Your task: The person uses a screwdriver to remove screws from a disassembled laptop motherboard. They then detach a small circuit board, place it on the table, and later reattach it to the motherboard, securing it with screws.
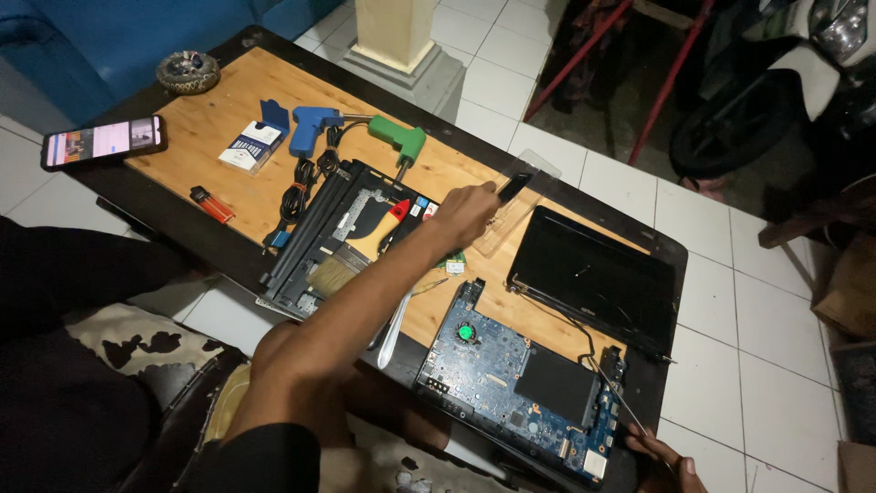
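Over the far middle of the wooden table (228, 119): left hand (465, 212) at full reach, fingertips pinched together on a small dark piece (514, 186), held just above a clear plastic tray (511, 219). Down at the near right corner: right hand (666, 461), only partly in frame, fingers closed round the end of a thin metal tool (616, 394) whose tip slants up over the blue circuit board (511, 383).

Judged well into a teardown. Board already out and lying bare with its small fan up; black screen panel (593, 274) lying flat just beyond it, joined by a thin cable; dark laptop shell (315, 237) set aside to the left, with a paintbrush (342, 265) and a red-handled screwdriver (399, 210) resting in it. Nothing put back together (as far as can be seen).

Farther out: a green tool (399, 139), a blue tool (310, 123), an orange lighter (212, 204), a phone (102, 141).

Little room on the right: board overhanging the near edge, screen panel close to the far edge. Bare wood only at the far left, near the phone.
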